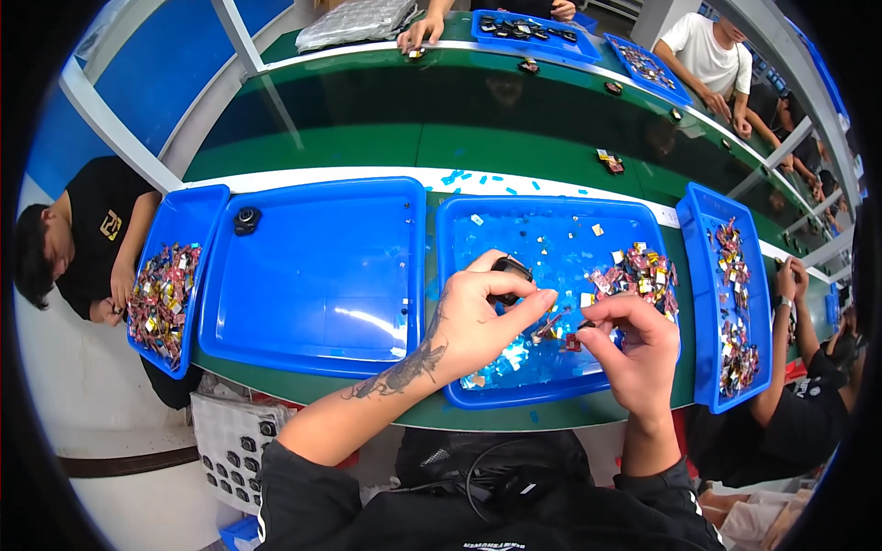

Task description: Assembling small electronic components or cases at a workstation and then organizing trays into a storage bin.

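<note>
My left hand (487, 308) is closed around a small black device housing (511, 274), held over the blue tray (444, 275) in front of me. Much of the housing is hidden by my fingers. Just to its right, the thumb and forefinger of my right hand (638, 354) pinch a small red circuit board (572, 342) with a dark bit by the fingertips. Beneath both hands, the tray holds scattered blue film scraps (505, 367). A heap of small red, yellow and silver electronic parts (643, 275) fills its right side.
Left of this tray, another blue tray (303, 275) holds a black device (246, 220). Part-filled bins stand at far left (165, 303) and right (735, 303). Beyond runs a green conveyor belt (367, 119) carrying parts. Other people work on several sides.
</note>
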Tool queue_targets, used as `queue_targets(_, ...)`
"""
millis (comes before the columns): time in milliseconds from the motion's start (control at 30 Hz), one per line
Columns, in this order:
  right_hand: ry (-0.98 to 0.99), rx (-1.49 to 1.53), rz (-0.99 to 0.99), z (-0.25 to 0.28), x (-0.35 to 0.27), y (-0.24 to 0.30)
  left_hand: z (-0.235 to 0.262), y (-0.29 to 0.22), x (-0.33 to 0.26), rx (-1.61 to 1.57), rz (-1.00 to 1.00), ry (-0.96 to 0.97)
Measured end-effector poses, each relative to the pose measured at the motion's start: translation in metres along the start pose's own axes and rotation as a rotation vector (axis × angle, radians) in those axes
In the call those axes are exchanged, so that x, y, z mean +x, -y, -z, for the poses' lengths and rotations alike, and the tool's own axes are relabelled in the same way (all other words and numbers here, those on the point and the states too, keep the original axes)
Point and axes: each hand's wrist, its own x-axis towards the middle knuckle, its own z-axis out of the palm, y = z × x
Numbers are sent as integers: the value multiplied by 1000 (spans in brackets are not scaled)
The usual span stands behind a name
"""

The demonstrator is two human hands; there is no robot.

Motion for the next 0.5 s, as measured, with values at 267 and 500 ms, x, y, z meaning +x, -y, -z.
queue_targets(267, 37, 414, -94, 12, -5, -10, -20, 8, 1, 161, 70, 143)
queue_targets(500, -2, 587, -227, 7, -4, -9, -5, -10, -4, 49, -146, 241)
